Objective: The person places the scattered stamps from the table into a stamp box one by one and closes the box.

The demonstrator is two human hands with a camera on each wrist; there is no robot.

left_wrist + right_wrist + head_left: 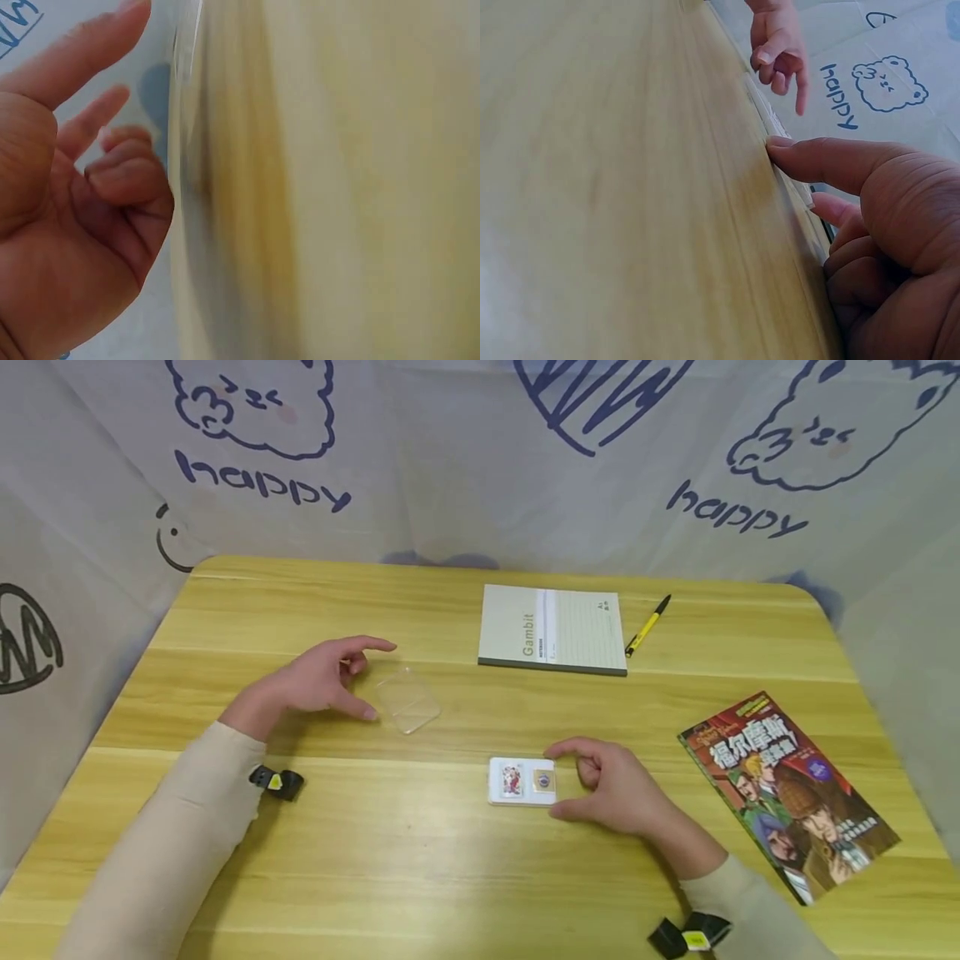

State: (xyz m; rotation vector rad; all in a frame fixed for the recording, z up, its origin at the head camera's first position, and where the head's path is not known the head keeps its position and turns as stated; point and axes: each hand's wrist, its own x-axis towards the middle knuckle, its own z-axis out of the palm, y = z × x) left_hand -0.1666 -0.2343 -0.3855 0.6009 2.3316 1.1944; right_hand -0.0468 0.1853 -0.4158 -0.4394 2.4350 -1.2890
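A small flat white case (pixel 522 802) lies on the table, with a colourful little card on its left side and a tan one on its right. My right hand (pixel 618 785) pinches the case at its right end, index finger at the far edge and thumb at the near edge. In the right wrist view, the case (pixel 769 112) appears as a thin pale strip beyond the thumb. To the left lies a clear plastic lid (pixel 408 700). Beside it my left hand (pixel 322 678) holds nothing, its index finger and thumb extended and the other fingers bent.
Toward the back of the table (pixel 420 877) lies a Gambit notebook (pixel 577 631), with a yellow and black pen (pixel 647 628) at its right. A comic-style book (pixel 787 793) lies right of my right hand. A printed cloth (pixel 450 468) hangs behind the table.
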